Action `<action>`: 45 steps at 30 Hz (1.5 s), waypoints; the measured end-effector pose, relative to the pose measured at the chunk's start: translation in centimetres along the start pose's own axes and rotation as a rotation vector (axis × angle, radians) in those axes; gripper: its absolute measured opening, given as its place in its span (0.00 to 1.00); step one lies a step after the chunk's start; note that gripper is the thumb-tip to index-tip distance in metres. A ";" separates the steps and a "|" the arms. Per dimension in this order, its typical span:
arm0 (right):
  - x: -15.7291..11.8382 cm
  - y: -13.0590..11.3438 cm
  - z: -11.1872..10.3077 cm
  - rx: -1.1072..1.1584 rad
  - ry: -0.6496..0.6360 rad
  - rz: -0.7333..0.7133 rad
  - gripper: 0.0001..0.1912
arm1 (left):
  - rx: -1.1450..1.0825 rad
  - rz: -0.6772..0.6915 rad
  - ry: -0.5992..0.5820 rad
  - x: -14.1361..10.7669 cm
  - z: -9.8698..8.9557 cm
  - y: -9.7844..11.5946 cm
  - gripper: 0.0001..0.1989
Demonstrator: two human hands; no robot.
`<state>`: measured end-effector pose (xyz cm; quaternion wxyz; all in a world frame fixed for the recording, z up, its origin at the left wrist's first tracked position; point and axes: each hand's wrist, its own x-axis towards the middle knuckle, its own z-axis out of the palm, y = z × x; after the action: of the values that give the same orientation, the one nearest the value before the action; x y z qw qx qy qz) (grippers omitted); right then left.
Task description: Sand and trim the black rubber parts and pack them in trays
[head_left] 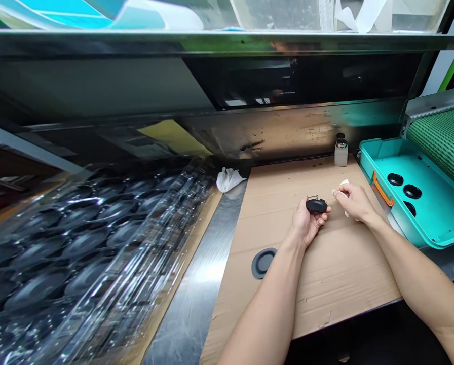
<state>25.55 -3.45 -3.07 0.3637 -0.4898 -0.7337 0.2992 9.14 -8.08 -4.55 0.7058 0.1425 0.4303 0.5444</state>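
Cardboard sheet (348, 263) lies under two forward-reaching hands. Left hand (306, 224), palm up and partly curled, cradles a black oval part (316, 205), its long axis running sideways; right hand (356, 203), fingers closed, pinches a white wipe (344, 182) just beside it.

Left hand (306, 225) palm up, holding black oval part (316, 205); right hand (356, 202) pinching white cloth (339, 193) just beside it. Both above cardboard sheet (344, 268). Black rubber ring (263, 263) near left wrist. Dispenser bottle (341, 152) behind; teal tray (420, 223) with black discs (412, 191) at right; clear plastic tray (78, 243) of black parts at left.
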 end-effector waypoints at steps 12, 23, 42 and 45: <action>-0.6 -0.3 0.6 -0.104 -0.147 -0.080 0.10 | 0.235 0.156 -0.103 -0.3 0.3 -1.3 0.27; -0.5 0.2 -1.0 -0.349 -0.062 -0.041 0.12 | -0.184 0.117 -0.070 0.0 -0.6 0.4 0.20; -1.3 -0.2 1.5 -0.445 0.096 -0.165 0.18 | -0.292 0.226 -0.049 0.3 -0.7 0.1 0.25; -3.3 -2.5 3.9 -0.389 -0.051 -0.308 0.16 | -0.288 0.238 -0.074 0.2 -0.6 0.0 0.25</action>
<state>21.92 -7.68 -4.06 0.2855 -0.4251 -0.8524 0.1056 8.71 -8.08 -5.02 0.6648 0.1098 0.3020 0.6743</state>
